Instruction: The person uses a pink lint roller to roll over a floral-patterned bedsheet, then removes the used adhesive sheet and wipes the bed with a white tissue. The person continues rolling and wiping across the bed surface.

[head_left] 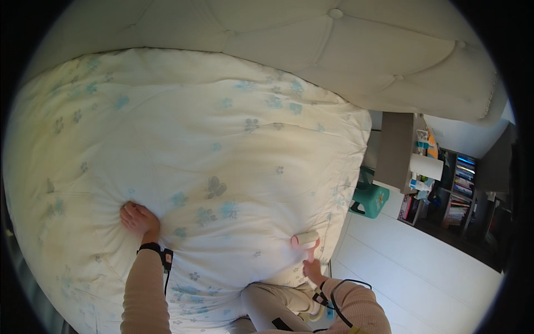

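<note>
pink roller [306, 241] ahead, handle seemingly in right hand [315, 271]

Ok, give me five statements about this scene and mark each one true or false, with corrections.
1. The right hand holds a lint roller with a pink handle. True.
2. The left hand is raised clear of the patterned sheet. False: it touches the sheet.
3. A black strap circles the left wrist. True.
4. The plastic stool to the right of the bed is red. False: it is green.
5. The tufted headboard lies beyond the sheet's far edge. True.
</note>
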The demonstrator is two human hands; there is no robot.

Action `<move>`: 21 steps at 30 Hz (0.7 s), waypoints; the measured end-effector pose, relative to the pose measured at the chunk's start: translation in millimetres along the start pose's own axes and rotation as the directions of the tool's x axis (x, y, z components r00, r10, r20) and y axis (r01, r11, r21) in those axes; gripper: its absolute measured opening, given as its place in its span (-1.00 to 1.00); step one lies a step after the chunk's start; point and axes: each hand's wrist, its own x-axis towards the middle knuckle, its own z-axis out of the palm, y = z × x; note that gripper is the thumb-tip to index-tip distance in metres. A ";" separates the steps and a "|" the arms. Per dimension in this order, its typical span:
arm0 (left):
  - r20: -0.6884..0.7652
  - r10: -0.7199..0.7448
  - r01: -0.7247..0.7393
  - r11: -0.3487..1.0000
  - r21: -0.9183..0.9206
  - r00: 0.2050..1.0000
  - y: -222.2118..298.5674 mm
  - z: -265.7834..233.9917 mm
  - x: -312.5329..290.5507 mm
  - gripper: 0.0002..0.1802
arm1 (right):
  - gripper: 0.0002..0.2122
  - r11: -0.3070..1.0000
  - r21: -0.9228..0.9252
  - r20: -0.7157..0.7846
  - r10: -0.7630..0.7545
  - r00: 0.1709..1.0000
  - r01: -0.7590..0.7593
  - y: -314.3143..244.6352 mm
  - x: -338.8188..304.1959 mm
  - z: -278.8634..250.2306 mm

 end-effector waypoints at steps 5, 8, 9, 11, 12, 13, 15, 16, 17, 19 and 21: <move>-0.007 -0.013 0.012 0.997 -0.071 1.000 1.7 -2.2 0.4 -0.78 | -0.82 0.308 -0.373 0.174 -0.904 0.392 0.876 -255.0 39.7 19.3; -0.044 0.010 -0.014 0.997 -0.072 0.999 2.0 -4.0 0.8 -0.79 | -0.81 -0.116 -0.371 0.333 -0.943 0.016 0.921 -399.6 38.4 89.9; -0.041 0.021 -0.024 0.997 -0.073 0.999 2.3 -4.6 1.0 -0.80 | -0.84 -0.120 -0.332 0.340 -0.940 0.000 0.936 -414.2 29.6 108.0; -0.072 0.007 -0.015 0.994 -0.105 0.997 2.8 -5.8 2.4 -0.82 | -0.87 -0.095 -0.364 0.382 -0.922 0.056 0.926 -397.0 8.7 120.7; -0.066 0.004 -0.011 0.994 -0.104 0.998 2.2 -6.6 2.8 -0.82 | -0.88 -0.184 -0.334 0.379 -0.924 -0.047 0.925 -374.4 1.4 113.3; -0.046 -0.011 0.006 0.994 -0.111 0.999 2.1 -6.6 2.5 -0.82 | -0.85 -0.173 -0.391 0.390 -0.921 -0.007 0.904 -343.2 -1.9 89.7; -0.010 -0.013 0.012 0.991 -0.132 1.000 1.1 -7.2 2.1 -0.81 | -0.74 -0.086 -0.377 0.397 -0.914 0.077 0.922 -277.9 -3.9 28.9; -0.020 -0.001 -0.002 0.992 -0.128 1.000 0.7 -7.6 1.9 -0.81 | -0.75 -0.022 -0.535 0.465 -0.842 0.273 0.845 -252.8 -4.4 -3.0; -0.018 0.001 -0.004 0.991 -0.132 1.000 0.4 -7.9 2.0 -0.81 | -0.77 0.031 -0.737 0.470 -0.694 0.545 0.675 -238.4 -6.3 -26.3; -0.009 -0.024 0.022 0.991 -0.131 1.000 0.7 -8.1 2.5 -0.82 | -0.74 -0.017 -0.629 0.510 -0.764 0.396 0.777 -250.1 -14.2 -29.7; -0.025 -0.044 0.040 0.991 -0.130 0.999 1.1 -9.1 3.4 -0.83 | -0.70 -0.211 -0.408 0.587 -0.806 0.078 0.888 -300.6 -39.3 31.3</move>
